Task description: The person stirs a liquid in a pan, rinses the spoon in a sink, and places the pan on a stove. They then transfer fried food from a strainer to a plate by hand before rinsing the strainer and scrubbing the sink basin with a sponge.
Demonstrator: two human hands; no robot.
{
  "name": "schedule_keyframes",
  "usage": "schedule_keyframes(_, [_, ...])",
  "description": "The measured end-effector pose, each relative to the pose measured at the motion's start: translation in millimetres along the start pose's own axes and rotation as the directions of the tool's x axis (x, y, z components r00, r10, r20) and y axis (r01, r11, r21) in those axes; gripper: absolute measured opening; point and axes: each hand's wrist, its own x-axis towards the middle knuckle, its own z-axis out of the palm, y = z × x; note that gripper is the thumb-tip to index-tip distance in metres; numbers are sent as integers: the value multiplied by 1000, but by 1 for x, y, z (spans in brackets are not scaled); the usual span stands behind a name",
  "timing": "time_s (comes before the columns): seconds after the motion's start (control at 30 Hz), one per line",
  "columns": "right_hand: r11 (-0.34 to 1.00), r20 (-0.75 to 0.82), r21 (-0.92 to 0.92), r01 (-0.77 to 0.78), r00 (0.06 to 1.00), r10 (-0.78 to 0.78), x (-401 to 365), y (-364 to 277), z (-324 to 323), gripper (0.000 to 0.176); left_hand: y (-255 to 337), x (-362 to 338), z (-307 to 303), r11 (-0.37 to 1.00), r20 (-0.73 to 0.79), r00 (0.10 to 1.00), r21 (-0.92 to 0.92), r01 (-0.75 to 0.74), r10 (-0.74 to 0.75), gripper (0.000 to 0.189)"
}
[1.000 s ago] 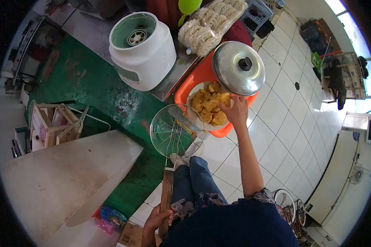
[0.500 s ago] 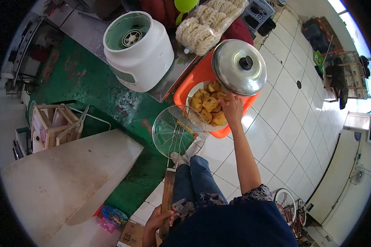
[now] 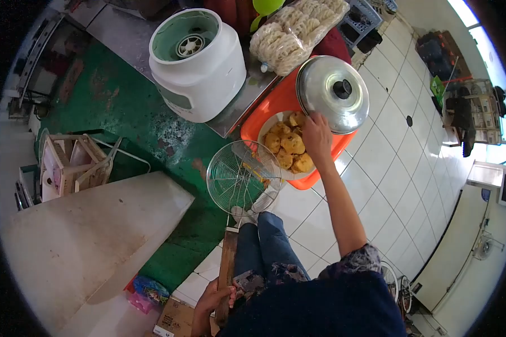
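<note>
My left hand (image 3: 215, 296) is wrapped round the wooden handle of a wire skimmer (image 3: 244, 177), low near my lap. The skimmer's round mesh basket hangs left of a plate (image 3: 268, 120), with a few small bits on its wires. Several golden fried fritters (image 3: 292, 143) lie on that plate inside an orange tray (image 3: 254, 130). Over the plate's right edge, my right hand (image 3: 318, 140) has its fingers curled down beside the fritters and against or near the rim of a silver lid (image 3: 320, 78) with a black knob. Whatever its fingertips hold is hidden.
A white rounded appliance (image 3: 202, 73) with an open top stands on a metal surface beyond the skimmer. Behind the tray lies a clear bag of pale twisted rings (image 3: 298, 33). A wooden stool-like frame (image 3: 73, 163) and a large white panel (image 3: 107, 230) are at left.
My right hand has moved slightly away from me, from the fritters up to the lid's rim. My left hand still holds the skimmer. The whole view has shifted a little.
</note>
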Motion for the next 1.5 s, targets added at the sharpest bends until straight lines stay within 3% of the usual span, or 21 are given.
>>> schedule_keyframes(0.03, [1000,1,1,2,1000,-2,9,1,6,14,0,0,-1,1000,-4,1000,20,-9,9,22])
schedule_keyframes(0.1, [911,107,-217,351,936,-336,25,4,20,13,2,-1,0,1000,-11,1000,11,-2,2,23])
schedule_keyframes(0.13, [911,107,-216,352,936,-336,30,10,32,13,3,-2,1,1000,-17,1000,4,5,-5,24])
schedule_keyframes(0.2, [842,226,-197,502,859,-460,37,17,50,17,3,-3,1,1000,-24,1000,2,2,-2,24])
schedule_keyframes(0.23, [840,226,-195,506,856,-464,39,19,57,17,2,-4,1,1000,-30,1000,2,-1,1,24])
schedule_keyframes(0.3, [729,407,-364,580,803,-435,43,20,65,22,2,-5,1,1000,-35,999,-15,-14,14,23])
schedule_keyframes(0.43, [666,391,-421,616,786,-479,48,14,71,27,1,-4,-1,999,-17,999,-31,-39,38,22])
schedule_keyframes(0.53, [610,506,-442,658,744,-436,56,4,62,25,2,-5,-2,1000,-34,999,-19,-19,19,23])
schedule_keyframes(0.63, [713,548,-406,571,777,-310,62,-6,49,15,6,-7,-2,999,-29,999,-24,-32,31,23])
schedule_keyframes(0.7, [772,279,-371,516,855,-437,58,-5,39,14,3,-5,-6,1000,-32,999,-26,-16,15,23])
schedule_keyframes(0.83, [819,307,-313,481,867,-392,46,-3,44,14,3,-5,-8,999,-37,999,-40,-32,30,22])
schedule_keyframes(0.9, [916,444,-240,321,876,-190,46,1,44,15,4,-5,-10,999,-32,999,-42,-30,29,23])
schedule_keyframes(1.03, [947,391,-122,296,892,-228,46,16,45,15,9,-6,-9,999,-45,999,-52,-2,0,22])
schedule_keyframes(1.1, [927,226,-81,365,913,-340,46,19,52,16,8,-3,-12,999,-36,999,-44,-9,7,22])
schedule_keyframes(1.23, [956,363,-89,279,903,-230,50,18,61,14,8,-4,-16,999,-18,999,-25,-32,32,21])
schedule_keyframes(1.3, [952,200,-22,305,934,-295,46,18,62,17,7,-4,-17,999,-12,1000,-33,-27,27,21])
schedule_keyframes(1.4, [950,152,-21,312,940,-305,45,10,55,14,5,-4,-20,999,-10,1000,-37,-26,26,22])
schedule_keyframes(1.43, [950,152,-20,313,940,-307,48,0,41,14,4,-4,-21,999,-15,999,-32,-29,28,22])
schedule_keyframes(1.5, [996,373,-56,77,927,-50,55,-18,8,19,1,-4,-24,998,-7,999,-53,-39,38,22])
